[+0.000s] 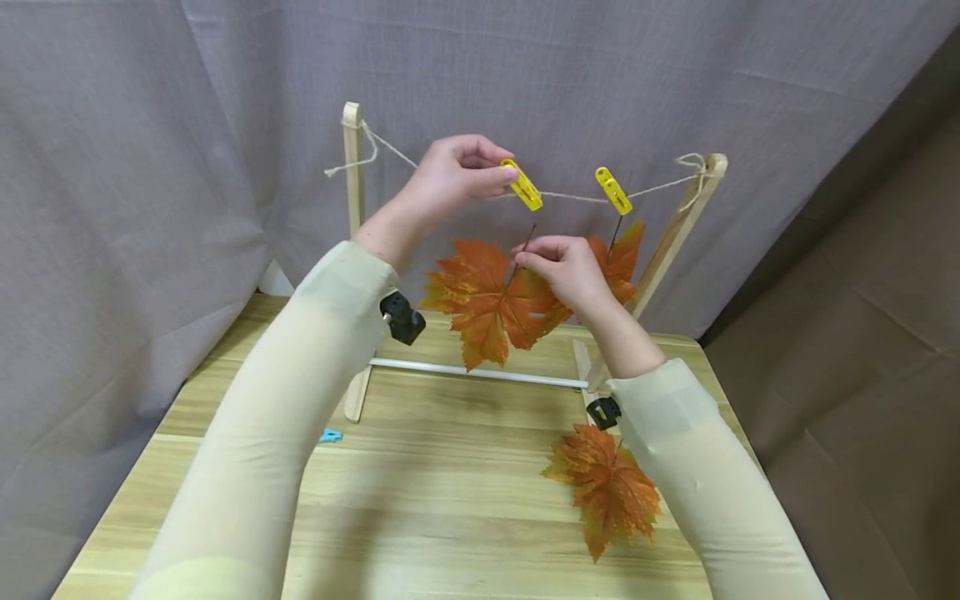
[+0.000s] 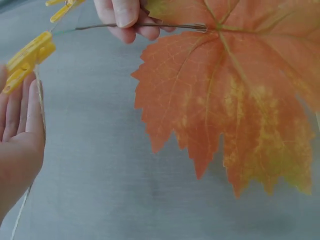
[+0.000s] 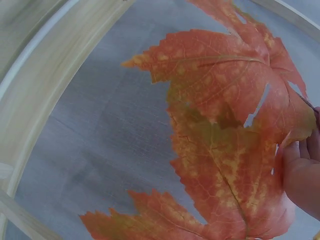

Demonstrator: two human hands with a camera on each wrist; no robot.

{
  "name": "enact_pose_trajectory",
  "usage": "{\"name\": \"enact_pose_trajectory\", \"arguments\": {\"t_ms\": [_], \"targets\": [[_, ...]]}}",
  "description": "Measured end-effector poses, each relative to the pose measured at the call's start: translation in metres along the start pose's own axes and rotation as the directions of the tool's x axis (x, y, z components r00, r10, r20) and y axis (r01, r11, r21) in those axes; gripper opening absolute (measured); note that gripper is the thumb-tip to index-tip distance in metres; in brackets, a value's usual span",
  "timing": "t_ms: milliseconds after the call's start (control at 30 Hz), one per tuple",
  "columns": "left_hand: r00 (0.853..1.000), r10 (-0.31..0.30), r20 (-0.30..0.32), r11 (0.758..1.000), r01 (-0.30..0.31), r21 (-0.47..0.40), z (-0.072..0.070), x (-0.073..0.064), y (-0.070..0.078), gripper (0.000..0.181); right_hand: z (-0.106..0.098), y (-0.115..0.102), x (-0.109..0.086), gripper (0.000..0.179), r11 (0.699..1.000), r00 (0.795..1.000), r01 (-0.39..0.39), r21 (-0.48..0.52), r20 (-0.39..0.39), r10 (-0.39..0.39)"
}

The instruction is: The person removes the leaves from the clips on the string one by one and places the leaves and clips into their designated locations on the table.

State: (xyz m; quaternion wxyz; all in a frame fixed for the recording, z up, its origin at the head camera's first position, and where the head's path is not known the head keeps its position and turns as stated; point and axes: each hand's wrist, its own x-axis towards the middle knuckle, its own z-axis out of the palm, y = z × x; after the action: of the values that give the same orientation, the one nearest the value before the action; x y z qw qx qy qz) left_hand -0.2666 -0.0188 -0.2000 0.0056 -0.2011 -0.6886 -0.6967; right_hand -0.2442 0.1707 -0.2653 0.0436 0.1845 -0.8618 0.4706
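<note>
My left hand [image 1: 465,171] pinches a yellow clothespin [image 1: 527,190] between thumb and fingers, up at the twine [image 1: 573,197]. Just below it, my right hand [image 1: 566,271] pinches the thin brown stem of an orange artificial maple leaf [image 1: 480,300]. In the left wrist view the tip of that stem [image 2: 95,26] points at the end of the clothespin [image 2: 32,55]. A second yellow clothespin [image 1: 615,192] on the twine holds another leaf [image 1: 626,258], partly hidden behind my right hand. The right wrist view shows the held leaf [image 3: 220,65] overlapping the other one.
Two wooden posts [image 1: 354,179], joined low down by a white rod [image 1: 480,372], carry the twine above a wooden table [image 1: 420,517]. On the tabletop lie a third maple leaf [image 1: 603,483] by my right forearm and a blue clothespin [image 1: 330,436] beside my left sleeve. Grey curtain hangs behind.
</note>
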Motion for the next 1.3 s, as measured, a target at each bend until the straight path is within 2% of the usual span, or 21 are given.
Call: {"name": "enact_pose_trajectory", "arguments": {"t_ms": [167,300,533,667,900,1000,1200,1300], "targets": [[0.998,-0.001,-0.065,0.985,-0.010,-0.172,-0.010,0.000,-0.001,0.008,0.000,0.002,0.000,0.025,1.000,1.000,-0.026,-0.004,0.012,0.026],[0.997,-0.013,-0.079,0.977,-0.004,-0.211,-0.018,-0.002,-0.004,0.009,0.001,0.002,0.000,0.026,0.999,0.999,-0.048,0.003,0.020,0.048],[0.998,-0.032,-0.054,0.991,0.024,-0.134,-0.028,-0.012,-0.015,0.015,0.000,0.008,-0.004,0.024,0.999,0.998,-0.052,0.002,0.024,0.052],[0.998,-0.052,-0.027,0.997,0.050,-0.066,-0.033,-0.018,-0.020,0.024,0.000,0.012,-0.009,0.021,0.998,0.997,-0.054,0.022,0.053,0.053],[0.997,-0.067,0.033,0.997,0.068,-0.042,-0.041,-0.029,-0.030,0.029,0.003,0.021,-0.019,0.018,0.997,0.991,-0.068,0.039,0.121,0.063],[0.996,-0.073,0.054,0.997,0.075,-0.024,-0.045,-0.034,-0.035,0.033,0.002,0.024,-0.023,0.018,0.996,0.989,-0.080,0.028,0.126,0.076],[0.993,-0.089,0.076,0.993,0.083,0.080,-0.055,-0.043,-0.048,0.037,-0.003,0.034,-0.031,0.020,0.996,0.988,-0.090,0.025,0.128,0.086],[0.993,-0.091,0.080,0.993,0.085,0.077,-0.061,-0.049,-0.056,0.035,-0.007,0.039,-0.035,0.022,0.993,0.985,-0.107,0.049,0.143,0.099]]}}
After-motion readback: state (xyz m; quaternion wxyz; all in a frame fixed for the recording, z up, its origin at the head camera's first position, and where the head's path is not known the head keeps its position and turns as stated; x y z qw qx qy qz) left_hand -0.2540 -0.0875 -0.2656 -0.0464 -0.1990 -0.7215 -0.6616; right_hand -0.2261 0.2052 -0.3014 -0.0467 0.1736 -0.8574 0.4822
